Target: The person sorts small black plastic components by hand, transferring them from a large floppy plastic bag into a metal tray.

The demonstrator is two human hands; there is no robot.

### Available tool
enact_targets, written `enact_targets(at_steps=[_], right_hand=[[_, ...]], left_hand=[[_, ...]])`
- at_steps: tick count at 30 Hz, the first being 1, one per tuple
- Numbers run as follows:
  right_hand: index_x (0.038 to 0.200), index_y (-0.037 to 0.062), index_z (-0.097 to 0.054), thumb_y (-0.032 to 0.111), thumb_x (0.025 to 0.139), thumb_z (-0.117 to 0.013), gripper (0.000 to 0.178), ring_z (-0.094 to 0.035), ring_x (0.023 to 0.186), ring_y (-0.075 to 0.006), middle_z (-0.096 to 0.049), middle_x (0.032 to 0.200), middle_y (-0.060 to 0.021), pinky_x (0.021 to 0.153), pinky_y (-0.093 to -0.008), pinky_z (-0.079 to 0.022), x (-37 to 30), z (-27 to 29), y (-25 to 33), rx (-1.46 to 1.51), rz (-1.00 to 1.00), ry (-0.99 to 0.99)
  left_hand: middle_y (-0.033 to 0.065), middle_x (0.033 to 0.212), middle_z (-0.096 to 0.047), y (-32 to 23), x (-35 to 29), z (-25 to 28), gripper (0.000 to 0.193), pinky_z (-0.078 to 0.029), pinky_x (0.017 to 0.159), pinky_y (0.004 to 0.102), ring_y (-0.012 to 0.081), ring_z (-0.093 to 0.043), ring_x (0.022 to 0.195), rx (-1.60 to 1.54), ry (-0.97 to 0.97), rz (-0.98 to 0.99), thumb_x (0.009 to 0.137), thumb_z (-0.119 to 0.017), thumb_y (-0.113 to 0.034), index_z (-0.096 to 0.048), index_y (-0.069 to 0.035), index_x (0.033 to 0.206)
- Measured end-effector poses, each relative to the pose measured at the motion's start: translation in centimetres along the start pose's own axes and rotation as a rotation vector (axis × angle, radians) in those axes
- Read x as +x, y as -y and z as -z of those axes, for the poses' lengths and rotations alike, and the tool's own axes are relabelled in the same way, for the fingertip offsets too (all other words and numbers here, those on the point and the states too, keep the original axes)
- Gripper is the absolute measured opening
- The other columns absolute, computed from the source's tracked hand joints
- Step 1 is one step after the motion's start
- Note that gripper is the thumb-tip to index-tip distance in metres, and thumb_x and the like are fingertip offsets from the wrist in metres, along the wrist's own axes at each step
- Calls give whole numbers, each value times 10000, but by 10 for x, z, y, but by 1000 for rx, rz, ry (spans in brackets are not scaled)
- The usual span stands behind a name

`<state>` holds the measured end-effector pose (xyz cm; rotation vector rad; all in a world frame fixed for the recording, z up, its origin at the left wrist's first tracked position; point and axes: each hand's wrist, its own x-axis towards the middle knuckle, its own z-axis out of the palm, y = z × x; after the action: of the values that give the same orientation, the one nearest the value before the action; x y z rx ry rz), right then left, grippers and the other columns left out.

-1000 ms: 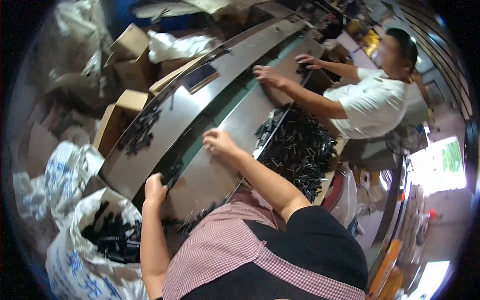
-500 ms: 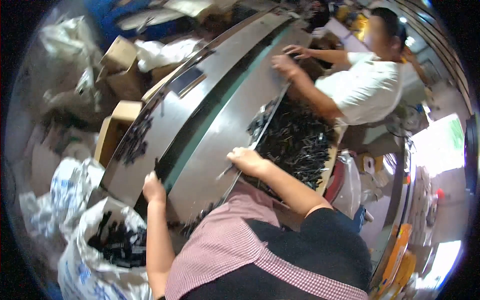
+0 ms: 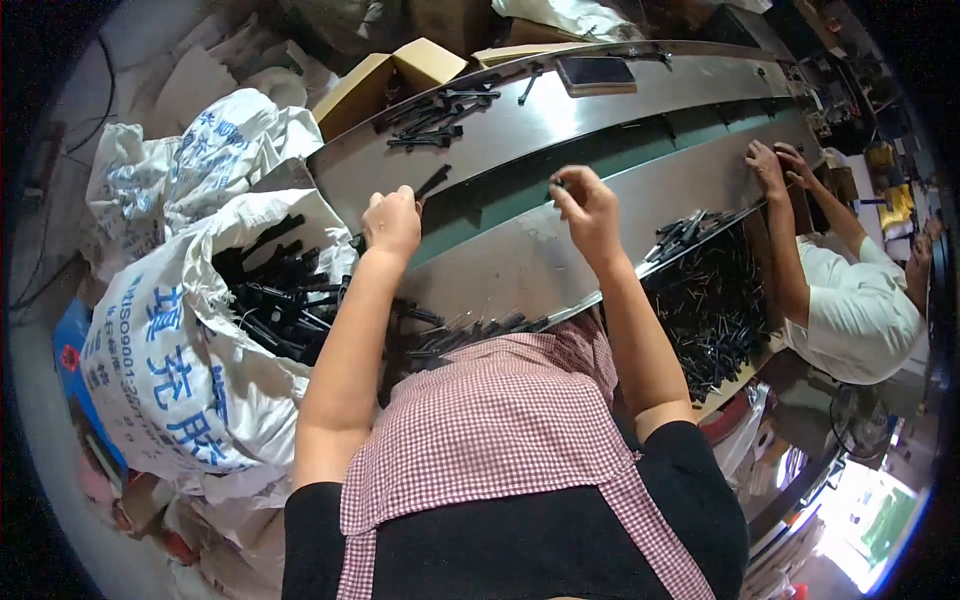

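White sack [image 3: 190, 370] of black rods sits at 9 o'clock. Left hand [image 3: 392, 222] has its fingers clenched on a black rod [image 3: 432, 181] over the steel desk [image 3: 640, 110]; right hand [image 3: 588, 205] pinches a small black piece [image 3: 556, 183] at 12 o'clock. Co-worker's hands [image 3: 772, 163] rest at 2 o'clock.

Two white sacks [image 3: 170, 370], two people [image 3: 850, 310]

Illumination is even and moderately bright. Daylight enters at the lower right and overexposes that corner. The steel table [image 3: 640, 90] shows soft sheen without hard glare. Fisheye distortion bends straight edges toward the dark circular rim. Central focus is sharp; the periphery softens.
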<state>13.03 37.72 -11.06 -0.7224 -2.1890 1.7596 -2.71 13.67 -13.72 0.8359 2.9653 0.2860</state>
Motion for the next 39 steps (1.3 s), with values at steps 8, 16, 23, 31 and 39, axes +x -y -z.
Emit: enact_targets(at_steps=[8,16,23,31,39], right_hand=[[849,62,-568,30,784,-559,73,-650,874,-293,-598,928,-101,704,-367,-549,82,-44,-51,-902,762,21],[977,86,-682,36,812,-593,194,-621,986,-314,-657,1036,-120,828,-395,-531,37,36,-84,-849,601,-261],[1320,180,-557,424,888,-610,498,-391,1330,-356,-472,1405,-170,1085,-538,-311,8,211,-121,-1363,34,-372],[1286,60,-566,459,948,-498,527,-506,1240,-375,-550,1317,-232,1061,-489,-362,-36,176,-132,-1416,19,-279],[1249,2,-574,386,913,-582,510,-534,1200,-387,-552,1283,-271,1053,-451,-386,-105,18,-72,-1165,131,-194]], left_hand=[[53,803,-687,-13,-17,-54,93,-532,689,360,220,-663,838,311,-60,-151,847,-569,-158,-641,-118,803],[159,922,-644,-14,-23,-36,278,-520,789,453,354,-629,942,-108,214,-139,705,-781,-133,-602,-43,897],[149,935,-649,-11,-19,-35,247,-509,804,439,336,-626,945,-148,259,-135,703,-776,-106,-644,-51,905],[146,894,-629,-10,-24,-41,158,-522,793,434,339,-627,918,46,81,-150,744,-716,-70,-615,-42,863],[142,889,-617,-12,-16,-34,85,-540,731,434,315,-657,881,163,18,-99,871,-514,-63,-599,-68,867]])
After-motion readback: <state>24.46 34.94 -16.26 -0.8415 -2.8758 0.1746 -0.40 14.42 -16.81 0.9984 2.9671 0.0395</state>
